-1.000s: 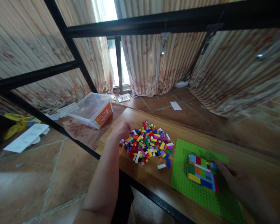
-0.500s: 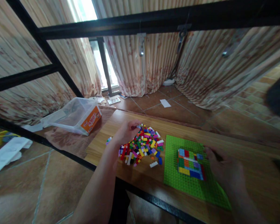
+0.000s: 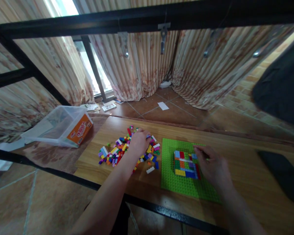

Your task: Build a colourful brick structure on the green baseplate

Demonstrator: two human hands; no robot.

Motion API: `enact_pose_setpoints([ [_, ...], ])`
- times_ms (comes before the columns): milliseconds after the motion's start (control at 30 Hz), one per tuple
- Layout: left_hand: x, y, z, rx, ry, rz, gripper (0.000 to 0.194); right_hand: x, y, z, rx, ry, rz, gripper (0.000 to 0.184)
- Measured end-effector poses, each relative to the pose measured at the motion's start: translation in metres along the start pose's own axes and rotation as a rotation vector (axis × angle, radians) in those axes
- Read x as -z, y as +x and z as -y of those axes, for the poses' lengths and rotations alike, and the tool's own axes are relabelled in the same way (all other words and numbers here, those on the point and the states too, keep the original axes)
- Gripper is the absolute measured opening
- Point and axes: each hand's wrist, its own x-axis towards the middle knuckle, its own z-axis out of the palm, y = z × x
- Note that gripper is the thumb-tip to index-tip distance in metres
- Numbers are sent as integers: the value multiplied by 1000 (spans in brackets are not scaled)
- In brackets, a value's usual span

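My left hand (image 3: 139,143) reaches down into a heap of small coloured toy bricks (image 3: 124,147). Its fingers curl downward, and the tips are hidden among the bricks. On a green studded baseplate (image 3: 168,181) sits a low, roughly rectangular block of joined bricks (image 3: 186,164) in red, blue, yellow, orange, green and white. Over the plate's right part is my right hand (image 3: 212,164), with thumb and forefinger pressed together near the block's upper right corner. A light blue brick (image 3: 194,156) shows beside those fingertips; whatever they pinch is too small to make out.
A dark flat object (image 3: 281,174) lies on the right of the wooden table (image 3: 245,160). A white brick (image 3: 150,169) lies apart from the heap. Left of the table stands a clear plastic bin (image 3: 56,130) with an orange label. A black metal bar (image 3: 137,23) crosses above.
The view has turned to the right. My left hand has moved from the heap's far edge deeper into its middle. My right hand has come closer to the brick block's upper right corner.
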Motion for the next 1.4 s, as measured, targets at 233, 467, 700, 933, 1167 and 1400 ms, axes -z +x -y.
enact_pose_setpoints([
  [233, 3, 4, -1, 10, 97, 87, 16, 2, 1, 1, 20, 30, -2, 28],
  [467, 8, 1, -5, -33, -196, 48, 19, 7, 3, 11, 21, 127, -33, 26],
  [700, -4, -21, -46, 29, -942, 306, 31, 7, -6, 38, 111, 397, 95, 20],
  [933, -12, -32, -67, 105, -1225, 513, 39, 5, -11, 50, 122, 438, 210, 21],
  [1167, -19, -35, -73, 166, -1294, 547, 40, 4, -13, 51, 153, 415, 229, 20],
  [1400, -22, -35, -71, 214, -1290, 517, 41, 16, -7, 23, 30, 330, 67, 22],
])
